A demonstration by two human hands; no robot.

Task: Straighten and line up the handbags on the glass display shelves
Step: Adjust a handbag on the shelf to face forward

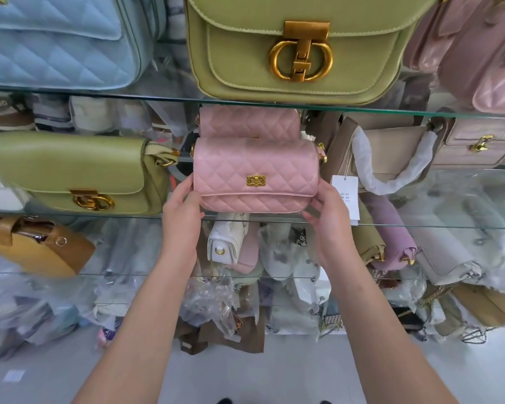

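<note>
Left hand, right hand, quilted handbag

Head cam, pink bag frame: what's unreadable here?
- Head view: rear pink bag, only its top shows; the front pink quilted bag hides the rest.
- Head view: price tag print too small; the right hand partly covers it.
- Head view: blue quilted bag cut off by top and left edges.
- Head view: plastic-wrapped goods below, blurred.

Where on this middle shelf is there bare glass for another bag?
The glass shelf is bare at far right, before the beige bag and mauve bag. A narrow gap separates the green bag from the pink quilted bag, gripped by the left hand and right hand; behind it is crowded.
</note>
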